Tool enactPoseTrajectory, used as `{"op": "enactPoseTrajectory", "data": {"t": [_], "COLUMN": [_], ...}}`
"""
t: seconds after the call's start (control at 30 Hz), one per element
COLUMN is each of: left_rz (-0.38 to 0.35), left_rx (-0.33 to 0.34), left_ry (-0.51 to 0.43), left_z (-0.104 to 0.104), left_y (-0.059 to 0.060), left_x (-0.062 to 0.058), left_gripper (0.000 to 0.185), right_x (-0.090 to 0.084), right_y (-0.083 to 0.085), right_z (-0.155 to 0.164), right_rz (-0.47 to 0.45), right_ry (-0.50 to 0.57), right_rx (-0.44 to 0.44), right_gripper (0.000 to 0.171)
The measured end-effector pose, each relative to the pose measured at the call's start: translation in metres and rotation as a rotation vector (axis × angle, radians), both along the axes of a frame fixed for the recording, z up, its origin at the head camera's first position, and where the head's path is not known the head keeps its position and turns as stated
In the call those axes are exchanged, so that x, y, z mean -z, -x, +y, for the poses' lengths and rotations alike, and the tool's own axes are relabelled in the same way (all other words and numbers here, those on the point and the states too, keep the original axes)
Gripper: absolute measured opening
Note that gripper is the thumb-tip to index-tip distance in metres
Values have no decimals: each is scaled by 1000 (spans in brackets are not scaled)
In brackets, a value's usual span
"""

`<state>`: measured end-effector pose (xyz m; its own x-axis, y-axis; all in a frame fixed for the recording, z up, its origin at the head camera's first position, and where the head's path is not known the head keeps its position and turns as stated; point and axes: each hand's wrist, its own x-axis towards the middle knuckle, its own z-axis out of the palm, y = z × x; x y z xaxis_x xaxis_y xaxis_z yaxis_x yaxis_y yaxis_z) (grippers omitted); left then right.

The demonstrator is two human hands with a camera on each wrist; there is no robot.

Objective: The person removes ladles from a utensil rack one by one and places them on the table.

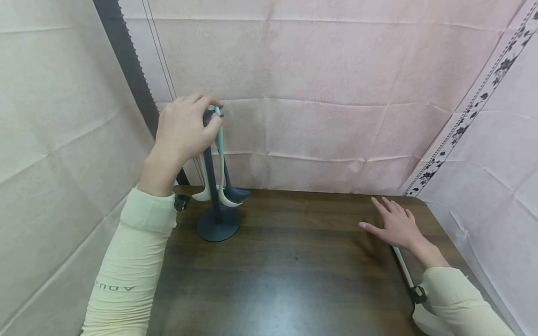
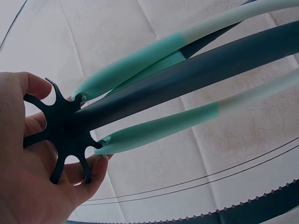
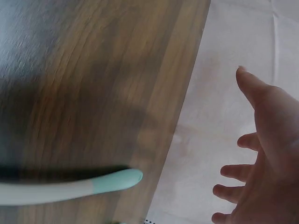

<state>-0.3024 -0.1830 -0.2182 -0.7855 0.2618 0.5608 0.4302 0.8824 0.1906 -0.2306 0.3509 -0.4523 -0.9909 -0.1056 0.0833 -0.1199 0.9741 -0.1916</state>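
On the left of the head view, a dark utensil stand [image 1: 218, 224] with a round base stands on the table. Its hooked top [image 2: 64, 126] is gripped by my left hand [image 1: 182, 126], with fingers curled around the prongs and fingertips right at a hanging teal handle [image 2: 159, 134]. White ladles [image 1: 229, 201] and a dark-headed utensil [image 1: 236, 193] hang from the hooks. Over the table's right side my right hand [image 1: 395, 226] is spread and holds nothing. Below it lies a teal-and-white utensil [image 3: 117, 181], its broad white head [image 1: 426, 321] partly hidden by the sleeve.
The brown wooden table [image 1: 294, 252] ends at a back edge close to a patterned cloth [image 1: 319, 107]. More cloth [image 1: 54, 154] hangs on the left side and on the right. A small dark wrist camera [image 1: 418, 294] sits at the right cuff.
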Motion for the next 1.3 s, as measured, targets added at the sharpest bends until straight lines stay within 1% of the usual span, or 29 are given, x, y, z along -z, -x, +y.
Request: {"op": "enactPoseTrajectory", "data": {"t": [0.2,0.43,0.63,0.8,0.93,1.1,1.17,1.3], "left_rz": [11,26,5,-13,-40,-100,-112,-90], "left_rx": [-7,3,-17,-54,-67,-106,-125,-146], "left_ry": [-4,6,-28,26,68,75,78,154], "left_z": [1,2,1,2,6,13,16,20], "left_y": [-1,1,0,-3,-9,-18,-20,-21], "left_x": [0,3,6,1,-3,-6,-7,-6], "left_gripper": [47,46,46,51,54,59,59,58], "right_x": [3,7,11,13,16,17,18,18], "right_y": [2,2,1,4,6,6,6,6], "right_z": [-11,-25,-39,-50,-57,-67,-71,-80], "right_rz": [31,45,60,59,40,17,18,15], "right_ry": [5,21,39,56,49,79,96,104], "right_rx": [-13,-35,-68,-103,-124,-149,-165,-193], "right_gripper": [103,101,99,99,100,99,97,94]}}
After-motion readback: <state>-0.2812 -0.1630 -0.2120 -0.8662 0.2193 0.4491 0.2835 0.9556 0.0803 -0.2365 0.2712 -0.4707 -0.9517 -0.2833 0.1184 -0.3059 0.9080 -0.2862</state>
